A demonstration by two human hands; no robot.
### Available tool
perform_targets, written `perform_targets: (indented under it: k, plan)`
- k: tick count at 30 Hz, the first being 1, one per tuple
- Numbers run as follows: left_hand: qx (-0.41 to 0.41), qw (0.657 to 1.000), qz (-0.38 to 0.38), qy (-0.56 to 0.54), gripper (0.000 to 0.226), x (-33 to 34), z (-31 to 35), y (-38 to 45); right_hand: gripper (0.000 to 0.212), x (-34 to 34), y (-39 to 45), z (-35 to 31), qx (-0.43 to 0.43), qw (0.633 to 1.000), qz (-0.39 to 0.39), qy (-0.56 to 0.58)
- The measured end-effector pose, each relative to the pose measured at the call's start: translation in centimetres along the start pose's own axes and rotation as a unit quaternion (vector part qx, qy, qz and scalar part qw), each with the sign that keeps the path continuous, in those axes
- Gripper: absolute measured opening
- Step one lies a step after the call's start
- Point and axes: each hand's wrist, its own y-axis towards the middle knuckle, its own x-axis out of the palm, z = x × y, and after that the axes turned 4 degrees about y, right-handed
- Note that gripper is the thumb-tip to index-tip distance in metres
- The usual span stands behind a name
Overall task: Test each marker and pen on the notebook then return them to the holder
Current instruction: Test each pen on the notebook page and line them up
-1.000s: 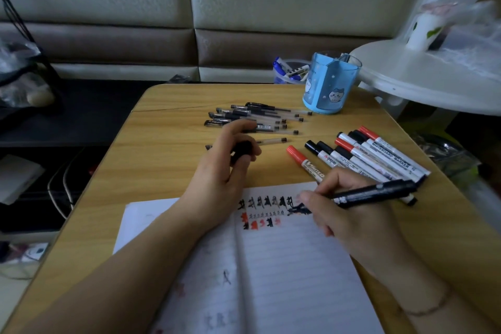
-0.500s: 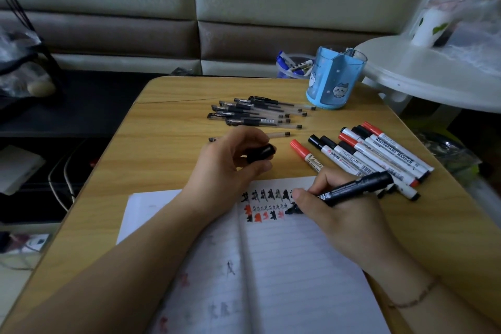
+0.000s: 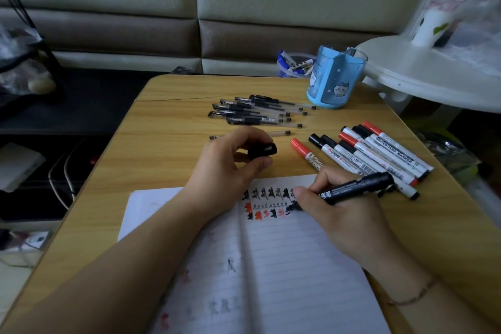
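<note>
The right hand (image 3: pixel 349 214) grips a black marker (image 3: pixel 355 189) low on the barrel, fingers and thumb curled round it just above the nib, with the tip down on the right-hand page of the open notebook (image 3: pixel 284 266), beside two short rows of black and red test marks. The left hand (image 3: pixel 230 168) rests at the top edge of the notebook and pinches the marker's black cap (image 3: pixel 262 150) between thumb and curled fingers. The marker looks light and rigid, with a smooth plastic barrel that could turn in a loose hold; the low grip near the nib appears best for control, and a mid-barrel hold should serve for carrying. The cap is small and round, likely to roll if set down, so keeping it pinched seems sound. The notebook paper is thin and may shift or bleed under a wet nib. A row of whiteboard markers (image 3: pixel 379 154) lies just beyond the right hand, a cluster of gel pens (image 3: pixel 260 114) farther back on the table (image 3: pixel 173 122), and the blue holder (image 3: pixel 336 81) stands near the far right corner, well apart from both hands.
</note>
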Motion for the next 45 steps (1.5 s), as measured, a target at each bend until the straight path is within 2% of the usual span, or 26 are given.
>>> perform_targets:
  k: [7,11,15,22,28,34,37,43,45]
  plan:
    - [0.031,0.999,0.004,0.022,0.03,0.0,0.0,0.0,0.032,-0.1,0.2,0.1,0.024,1.0,0.004,0.01]
    - [0.054,0.998,0.0,0.035,0.028,-0.1,0.0,0.0,0.027,-0.4,0.1,0.1,0.065,0.99,0.017,0.125]
    - [0.074,0.996,-0.007,0.054,0.028,-0.1,-0.1,0.1,0.019,-0.8,0.1,-0.6,0.038,0.978,0.024,0.203]
    - [0.036,0.999,-0.009,0.035,0.031,0.1,-0.2,0.0,0.016,-1.2,-0.1,-0.4,-0.002,0.978,0.047,0.205]
    - [0.074,0.996,-0.02,0.038,0.032,0.1,-0.2,0.0,0.01,-1.1,0.1,-0.5,-0.004,0.978,0.029,0.205]
    - [0.172,0.981,-0.032,0.088,0.022,0.0,0.5,0.0,0.027,-1.3,0.2,-0.4,0.025,0.974,-0.002,0.224]
    - [0.188,0.977,-0.036,0.094,0.017,-0.1,0.9,-0.2,0.04,-1.5,0.3,-0.5,0.036,0.963,-0.012,0.265]
    - [0.189,0.977,-0.033,0.093,0.017,0.2,1.6,-0.1,0.043,-1.6,0.1,-0.7,0.035,0.962,-0.015,0.271]
    - [0.185,0.977,-0.04,0.096,0.017,0.2,1.7,-0.1,0.039,-1.6,-0.1,-0.8,0.032,0.963,-0.019,0.268]
